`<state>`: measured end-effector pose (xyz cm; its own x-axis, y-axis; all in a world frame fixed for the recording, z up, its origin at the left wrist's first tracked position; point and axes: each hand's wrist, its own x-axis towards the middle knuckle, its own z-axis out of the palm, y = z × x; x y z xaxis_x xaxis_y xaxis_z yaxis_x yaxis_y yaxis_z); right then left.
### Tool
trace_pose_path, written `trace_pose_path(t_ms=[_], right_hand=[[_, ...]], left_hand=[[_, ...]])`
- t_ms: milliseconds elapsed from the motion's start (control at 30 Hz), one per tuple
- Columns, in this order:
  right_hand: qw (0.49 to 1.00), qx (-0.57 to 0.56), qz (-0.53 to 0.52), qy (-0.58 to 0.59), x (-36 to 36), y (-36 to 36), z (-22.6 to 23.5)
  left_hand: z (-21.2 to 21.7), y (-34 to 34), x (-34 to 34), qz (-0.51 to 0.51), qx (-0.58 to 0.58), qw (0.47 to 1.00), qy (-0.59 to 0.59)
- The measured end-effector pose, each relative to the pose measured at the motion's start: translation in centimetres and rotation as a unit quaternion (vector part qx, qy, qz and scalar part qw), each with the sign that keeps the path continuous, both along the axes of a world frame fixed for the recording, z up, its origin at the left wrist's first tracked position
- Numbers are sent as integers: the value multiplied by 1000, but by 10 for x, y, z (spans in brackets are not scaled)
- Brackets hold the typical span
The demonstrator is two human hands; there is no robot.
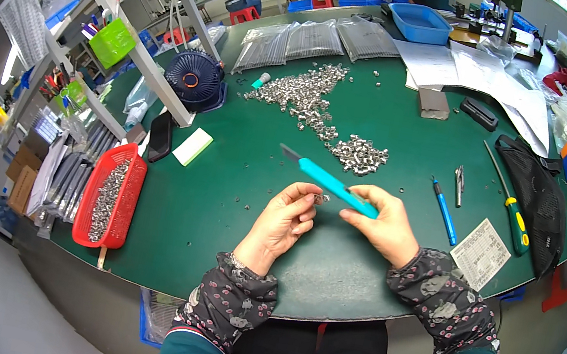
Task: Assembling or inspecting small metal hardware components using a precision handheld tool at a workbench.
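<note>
Between the thumb and fingers of my left hand point(280, 223) is a small shiny metal part point(321, 199); its exact kind is too small to tell. My right hand point(386, 225) grips a turquoise utility knife point(328, 182) by its rear end. The knife's dark blade point(290, 152) points up and to the left, and its body passes just above the metal part. Beyond both hands, a small heap of similar metal parts point(359, 155) lies on the green tabletop point(240, 162), joined to a larger spread of them point(302, 94) farther back.
At the left edge stands a red basket point(129, 203) holding many metal parts. Near it are a phone point(160, 136), a pale block point(192, 146) and a dark fan point(196, 80). To the right lie a blue pen-like tool point(444, 211), a screwdriver point(516, 222), a printed slip point(481, 253) and a black mesh bag point(541, 200).
</note>
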<state>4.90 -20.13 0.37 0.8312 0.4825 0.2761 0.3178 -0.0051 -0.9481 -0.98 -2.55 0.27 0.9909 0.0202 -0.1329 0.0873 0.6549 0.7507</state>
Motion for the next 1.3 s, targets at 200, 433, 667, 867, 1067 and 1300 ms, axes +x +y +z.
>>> trace_pose_path(t_ms=[200, 433, 667, 867, 1067, 1300], right_hand=[[998, -58, 17, 15, -3, 11, -3], [998, -54, -29, -28, 8, 5, -8], [961, -230, -136, -77, 17, -4, -9], [922, -321, -180, -122, 13, -5, -5], [983, -102, -119, -94, 13, -2, -8], [1000, -14, 12, -3, -3, 8, 4]], left_hand=[[-4, -8, -2, -26, 4, 1000, 13], [-2, -5, -1, -41, 39, 998, 7], [-2, 4, 0, -19, 28, 999, -3], [-4, 8, -2, -13, -7, 1000, 5], [-3, 4, 0, -9, 50, 999, -3], [4, -13, -4, -26, 112, 993, -4]])
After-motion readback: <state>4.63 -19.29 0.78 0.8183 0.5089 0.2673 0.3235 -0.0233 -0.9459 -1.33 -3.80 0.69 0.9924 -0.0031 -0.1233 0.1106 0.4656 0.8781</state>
